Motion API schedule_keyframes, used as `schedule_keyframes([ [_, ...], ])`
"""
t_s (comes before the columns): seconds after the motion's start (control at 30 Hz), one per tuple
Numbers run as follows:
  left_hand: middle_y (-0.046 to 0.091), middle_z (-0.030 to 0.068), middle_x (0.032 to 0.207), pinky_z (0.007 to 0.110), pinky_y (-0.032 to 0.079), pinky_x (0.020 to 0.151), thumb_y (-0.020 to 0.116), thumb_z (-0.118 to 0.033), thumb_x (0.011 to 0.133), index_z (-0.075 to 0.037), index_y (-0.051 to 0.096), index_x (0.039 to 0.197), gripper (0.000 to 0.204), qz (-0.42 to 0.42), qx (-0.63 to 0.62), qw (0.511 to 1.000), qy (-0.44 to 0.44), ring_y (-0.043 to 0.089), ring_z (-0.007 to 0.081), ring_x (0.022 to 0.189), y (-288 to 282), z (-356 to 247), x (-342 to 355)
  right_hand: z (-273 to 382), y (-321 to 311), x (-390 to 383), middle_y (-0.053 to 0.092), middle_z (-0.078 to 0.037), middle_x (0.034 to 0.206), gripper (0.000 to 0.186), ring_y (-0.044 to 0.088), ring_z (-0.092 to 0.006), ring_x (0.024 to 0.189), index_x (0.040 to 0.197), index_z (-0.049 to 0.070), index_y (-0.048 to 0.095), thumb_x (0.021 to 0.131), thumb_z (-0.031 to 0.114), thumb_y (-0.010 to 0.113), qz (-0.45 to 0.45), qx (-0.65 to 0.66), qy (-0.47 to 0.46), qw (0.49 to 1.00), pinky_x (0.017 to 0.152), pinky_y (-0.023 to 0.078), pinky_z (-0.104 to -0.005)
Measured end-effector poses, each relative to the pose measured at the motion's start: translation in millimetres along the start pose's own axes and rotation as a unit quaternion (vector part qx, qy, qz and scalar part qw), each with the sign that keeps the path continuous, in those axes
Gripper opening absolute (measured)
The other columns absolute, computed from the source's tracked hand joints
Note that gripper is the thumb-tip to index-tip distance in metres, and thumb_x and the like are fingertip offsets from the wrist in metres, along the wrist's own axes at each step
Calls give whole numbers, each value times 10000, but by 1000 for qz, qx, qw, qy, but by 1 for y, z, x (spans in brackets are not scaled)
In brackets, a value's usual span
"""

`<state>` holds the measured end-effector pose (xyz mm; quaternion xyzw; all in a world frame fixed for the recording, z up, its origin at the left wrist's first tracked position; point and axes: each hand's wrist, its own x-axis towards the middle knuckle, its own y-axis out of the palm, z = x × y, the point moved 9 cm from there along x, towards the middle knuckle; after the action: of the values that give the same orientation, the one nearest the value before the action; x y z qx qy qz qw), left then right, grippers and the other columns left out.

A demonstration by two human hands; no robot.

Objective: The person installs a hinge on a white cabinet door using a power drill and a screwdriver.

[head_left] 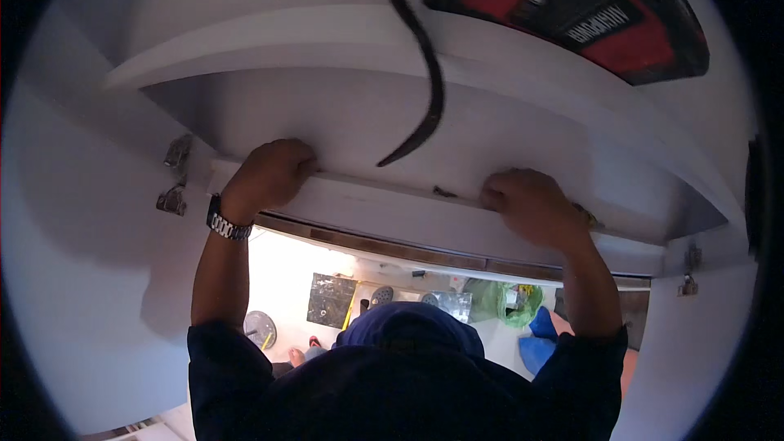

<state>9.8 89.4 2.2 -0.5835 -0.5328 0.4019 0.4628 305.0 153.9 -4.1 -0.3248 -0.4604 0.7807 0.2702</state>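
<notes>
Both hands closed over the front edge of a white board (408, 212) inside a white cabinet (90, 220), left hand (269, 173) near the hinges (174, 175), right hand (531, 206) well apart, a dark cord (425, 73) dangling between them from a red tool (572, 8) on the shelf (327, 41) above.

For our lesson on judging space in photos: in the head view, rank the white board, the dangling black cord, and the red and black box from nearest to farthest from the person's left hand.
1. White board, under the left hand itself.
2. Black cord, hanging at centre.
3. Red and black box, on the shelf at upper right.
</notes>
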Motion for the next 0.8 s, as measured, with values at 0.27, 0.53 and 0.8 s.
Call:
schedule_keyframes([
  [0.27,659,192,939,458,485,801,522,-184,949,-5,661,964,228,19,-42,995,90,622,367,878,34,-89,24,47,12,35,675,-196,945,178,642,-362,894,991,11,674,906,114,558,0,26,-106,994,828,486,-441],
  [0.53,660,198,900,468,485,777,530,-147,923,-12,669,940,193,31,-132,983,127,627,385,863,38,-138,42,45,13,35,692,-195,977,160,673,-334,910,1022,6,644,930,90,543,-20,99,-88,991,823,505,-405],
  [0.8,662,191,851,484,487,749,526,-144,885,-26,671,899,188,35,-67,991,111,633,389,840,46,-146,46,41,3,26,693,-195,944,175,671,-347,898,1035,7,605,912,130,586,-46,119,-76,989,806,507,-416],
])
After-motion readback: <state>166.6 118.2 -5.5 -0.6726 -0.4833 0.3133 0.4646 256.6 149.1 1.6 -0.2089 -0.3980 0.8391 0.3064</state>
